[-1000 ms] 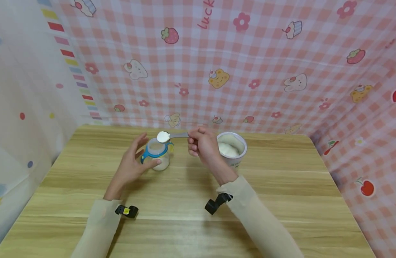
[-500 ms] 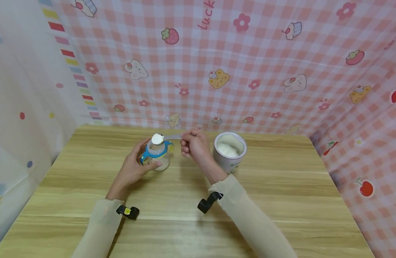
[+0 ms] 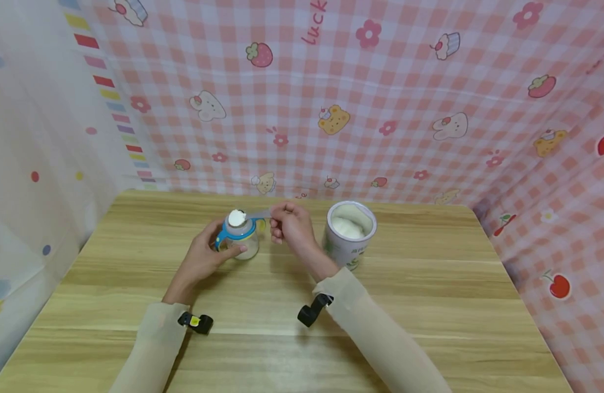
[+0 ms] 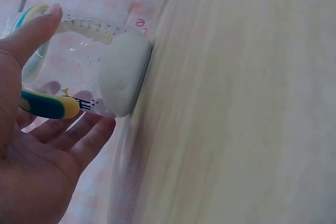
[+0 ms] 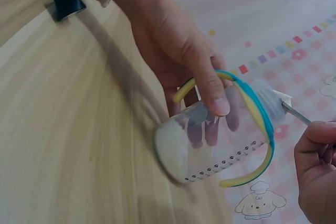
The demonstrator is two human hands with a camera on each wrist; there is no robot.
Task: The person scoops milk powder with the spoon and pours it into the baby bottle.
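Note:
A clear baby bottle (image 3: 246, 249) with a blue and yellow two-handled collar stands upright on the table, white powder in its bottom. My left hand (image 3: 201, 255) holds it from the left, thumb across the front and fingers behind, as the left wrist view of the bottle (image 4: 123, 72) shows. My right hand (image 3: 294, 228) pinches the handle of a spoon (image 3: 259, 214). Its bowl, heaped with white powder (image 3: 237, 218), is right over the bottle's open mouth. In the right wrist view the spoon (image 5: 296, 114) reaches the bottle neck (image 5: 266, 102).
An open tub (image 3: 338, 251) of white powder stands to the right, just beyond my right wrist. The wooden table (image 3: 253, 338) meets a pink checked cloth (image 3: 302, 109) at its back edge. A black camera mount (image 3: 315, 310) sits on my right cuff.
My right hand has moved left and slightly down, bringing the heaped spoon from beside the bottle's rim to over its mouth. My left hand has closed in around the bottle.

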